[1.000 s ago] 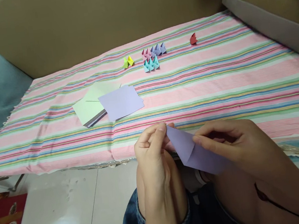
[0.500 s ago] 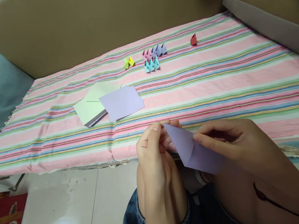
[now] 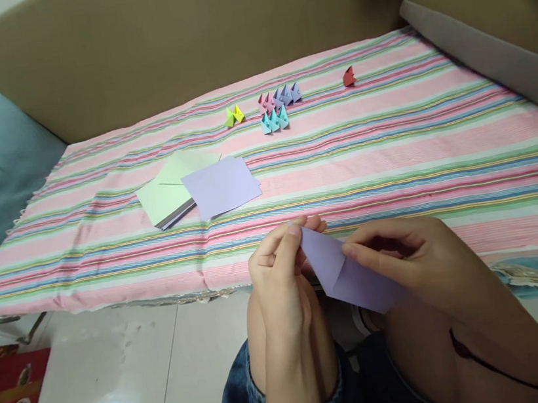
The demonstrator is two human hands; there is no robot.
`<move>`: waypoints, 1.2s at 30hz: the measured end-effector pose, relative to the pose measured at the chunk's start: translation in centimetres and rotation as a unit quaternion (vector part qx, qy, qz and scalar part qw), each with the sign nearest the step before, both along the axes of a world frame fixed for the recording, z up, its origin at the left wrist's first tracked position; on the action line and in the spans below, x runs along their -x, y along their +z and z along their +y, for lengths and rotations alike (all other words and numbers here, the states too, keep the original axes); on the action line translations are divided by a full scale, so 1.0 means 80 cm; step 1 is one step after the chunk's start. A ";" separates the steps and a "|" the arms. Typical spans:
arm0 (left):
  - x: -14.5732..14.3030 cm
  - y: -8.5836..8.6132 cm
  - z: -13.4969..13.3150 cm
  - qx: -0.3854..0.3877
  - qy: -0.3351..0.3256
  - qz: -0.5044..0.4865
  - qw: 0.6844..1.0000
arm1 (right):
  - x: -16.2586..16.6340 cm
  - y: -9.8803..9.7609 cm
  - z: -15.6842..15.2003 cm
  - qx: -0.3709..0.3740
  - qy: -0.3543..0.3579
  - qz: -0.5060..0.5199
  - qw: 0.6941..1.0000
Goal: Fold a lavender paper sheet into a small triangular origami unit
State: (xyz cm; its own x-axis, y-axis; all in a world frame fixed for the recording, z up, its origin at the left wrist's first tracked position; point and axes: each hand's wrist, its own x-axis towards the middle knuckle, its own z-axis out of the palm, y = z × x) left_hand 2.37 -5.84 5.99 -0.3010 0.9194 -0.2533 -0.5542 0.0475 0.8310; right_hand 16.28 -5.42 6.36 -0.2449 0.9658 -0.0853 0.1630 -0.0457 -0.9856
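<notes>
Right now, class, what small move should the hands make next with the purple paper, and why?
Probably slide the left hand down the purple paper to press its left edge: that hand is at the upper corner, the flap lies folded over, and the right hand pinches the paper.

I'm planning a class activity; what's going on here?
A person's left hand touches a pointed corner of a partly folded purple paper sheet; the right hand holds its edge. On the pink striped cloth lie a pale-green-topped paper stack, overlapping flat purple paper sheets and, farther back, small folded paper pieces in different colours.
</notes>
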 end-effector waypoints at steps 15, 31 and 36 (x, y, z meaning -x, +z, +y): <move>0.006 -0.015 0.020 0.021 0.020 -0.068 0.997 | 0.006 -0.011 0.010 -0.047 0.001 -0.007 0.999; 0.001 0.065 0.116 -0.124 -0.148 0.151 0.970 | -0.002 0.051 0.112 -0.184 -0.065 0.019 0.981; 0.004 0.075 0.154 -0.155 -0.158 0.167 0.961 | -0.009 0.055 0.140 -0.215 -0.074 0.033 0.973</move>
